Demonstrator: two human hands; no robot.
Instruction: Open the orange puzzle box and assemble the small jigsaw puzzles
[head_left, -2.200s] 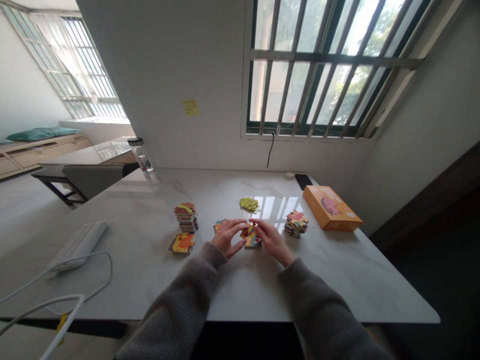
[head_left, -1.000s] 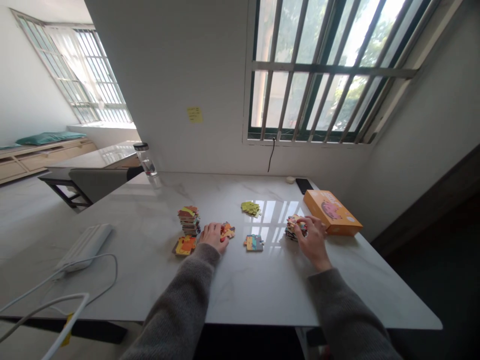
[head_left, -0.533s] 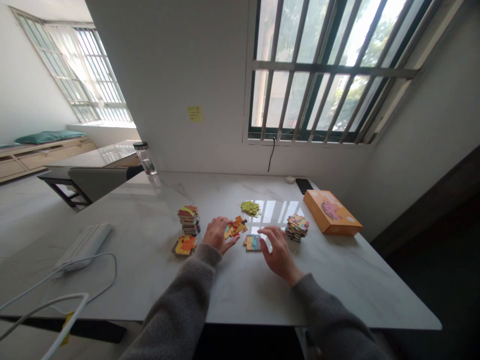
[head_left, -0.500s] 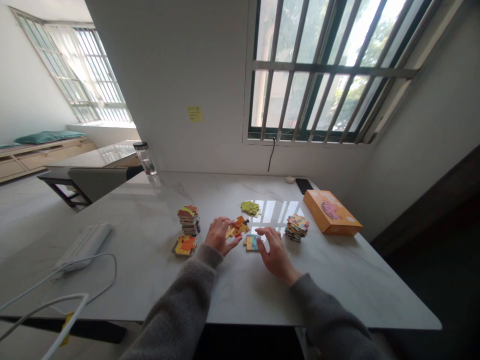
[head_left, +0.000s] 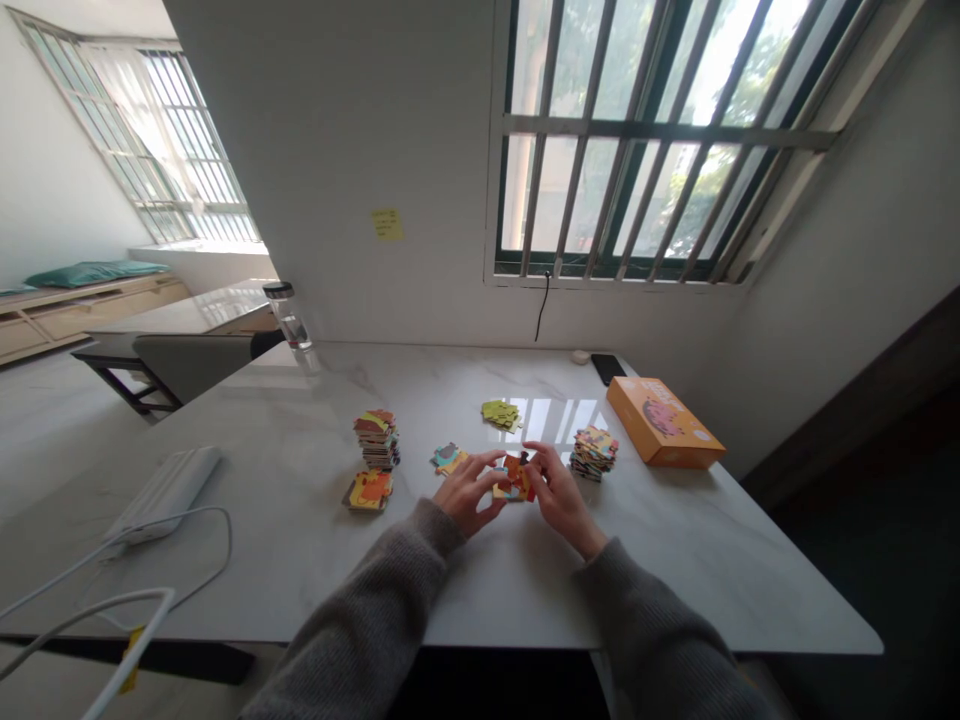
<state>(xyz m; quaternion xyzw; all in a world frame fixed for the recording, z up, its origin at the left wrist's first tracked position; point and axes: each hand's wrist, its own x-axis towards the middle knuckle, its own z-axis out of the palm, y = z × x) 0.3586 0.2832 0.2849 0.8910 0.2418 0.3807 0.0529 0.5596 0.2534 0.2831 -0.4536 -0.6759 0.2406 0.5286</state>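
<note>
An orange-red puzzle piece (head_left: 516, 466) lies tilted between my hands, over a lighter piece mostly covered by it. My right hand (head_left: 559, 495) pinches its right edge between thumb and fingers. My left hand (head_left: 469, 492) is at its left side, fingers curved and spread, thumb apart; whether its fingertips touch the piece is hard to tell. Just beyond my left hand lies a blue and yellow puzzle piece (head_left: 448, 458), partly covered by the fingers. Green puzzle pieces (head_left: 501, 414) are piled farther back.
A tall stack of puzzle pieces (head_left: 376, 440) and a low stack (head_left: 369, 491) stand at left. Another stack (head_left: 595, 453) is near my right hand. Beyond it are an orange box (head_left: 664, 422) and a phone (head_left: 607, 369). A power strip (head_left: 165, 495) with cables lies far left.
Both orange-red piece and left hand have shifted right, the piece now in my right hand's pinch. The blue and yellow piece has come into view on the left.
</note>
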